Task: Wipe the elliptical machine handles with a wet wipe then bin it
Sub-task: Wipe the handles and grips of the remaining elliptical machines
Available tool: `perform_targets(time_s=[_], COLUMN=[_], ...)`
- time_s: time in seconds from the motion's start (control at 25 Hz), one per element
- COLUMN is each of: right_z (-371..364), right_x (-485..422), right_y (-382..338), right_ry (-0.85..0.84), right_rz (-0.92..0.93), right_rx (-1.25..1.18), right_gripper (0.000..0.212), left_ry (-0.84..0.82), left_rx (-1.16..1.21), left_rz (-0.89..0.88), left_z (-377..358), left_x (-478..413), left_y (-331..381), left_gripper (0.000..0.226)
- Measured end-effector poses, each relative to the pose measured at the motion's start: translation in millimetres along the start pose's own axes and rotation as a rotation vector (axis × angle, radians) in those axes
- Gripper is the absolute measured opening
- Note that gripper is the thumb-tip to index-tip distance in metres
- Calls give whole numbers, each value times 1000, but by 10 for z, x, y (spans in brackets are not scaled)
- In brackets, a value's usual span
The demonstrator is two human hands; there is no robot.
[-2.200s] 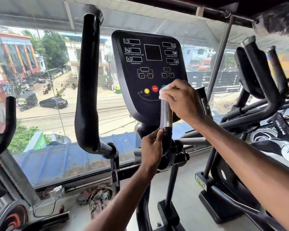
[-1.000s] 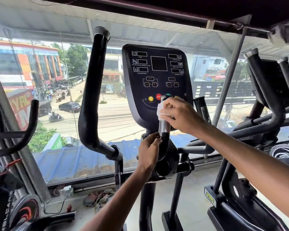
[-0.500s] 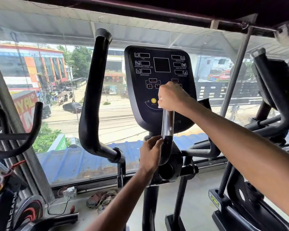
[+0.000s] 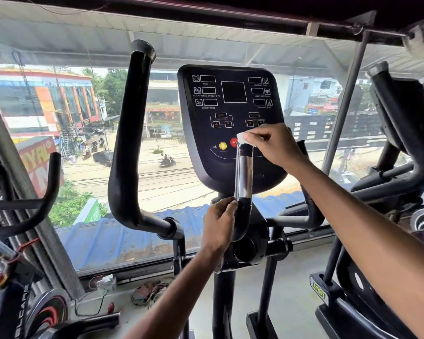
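Both hands are closed on something: the wet wipe (image 4: 241,137) is pinched by the right hand (image 4: 274,145) over the top end of the short handle (image 4: 243,177), and the black bend at that handle's foot is gripped by the left hand (image 4: 219,221), with its thumb laid at the lower edge of the chrome sleeve. The hands are thus set apart, one above the other, and the whole bright sleeve is bared between them. The handle's long axis is held nearly upright, just in front of the console (image 4: 230,106), so a stroke of the wipe would, it is judged, have to be run straight down towards the left hand. The sleeve is seen to be a smooth, round, polished tube, mirror-like; its ends are matt black. The wipe is white, soft and crumpled small. Well to the left, a tall handle (image 4: 125,143), thick, bent and dull black, is touched by neither hand; the left hand is placed nearer to it.
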State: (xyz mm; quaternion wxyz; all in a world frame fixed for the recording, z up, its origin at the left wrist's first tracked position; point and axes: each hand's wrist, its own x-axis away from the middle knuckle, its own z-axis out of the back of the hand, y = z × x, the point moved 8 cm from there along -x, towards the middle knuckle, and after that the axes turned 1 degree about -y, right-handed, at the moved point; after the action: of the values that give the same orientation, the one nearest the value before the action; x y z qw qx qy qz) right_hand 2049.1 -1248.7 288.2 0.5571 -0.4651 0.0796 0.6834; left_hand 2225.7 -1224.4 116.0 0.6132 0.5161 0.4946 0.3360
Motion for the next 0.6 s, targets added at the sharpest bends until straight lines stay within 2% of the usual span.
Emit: perform_targets(time_s=[0.04,0.08,0.2,0.28,0.44,0.52,0.6], right_z=[6,20,-14,-181,-429,-442,-400], right_x=[68,152,514,848,1422,1322,1035], right_y=[-92,-124,-9,43,6,68,124], right_ry=[53,135,447,565,517,432,399], right_rz=[130,174,-20,-187,-328,-442,-516], right_rx=[55,74,-27,-130,-315,-325,-298], right_gripper=[18,19,21,24,30,54,62], left_ry=[2,5,0,-2,-5,33,85], left_rx=[-8,-23,-48,-50,-71,-65,-54], left_rz=[-7,-11,-31,-48,-60,-42,-20], left_z=[3,8,1,-1,-1,-2,-3], left_x=[-7,-23,-54,-79,-110,-91,-64], left_y=[1,-12,-41,-38,-53,-60,-73], left_gripper=[33,31,26,26,30,33,37])
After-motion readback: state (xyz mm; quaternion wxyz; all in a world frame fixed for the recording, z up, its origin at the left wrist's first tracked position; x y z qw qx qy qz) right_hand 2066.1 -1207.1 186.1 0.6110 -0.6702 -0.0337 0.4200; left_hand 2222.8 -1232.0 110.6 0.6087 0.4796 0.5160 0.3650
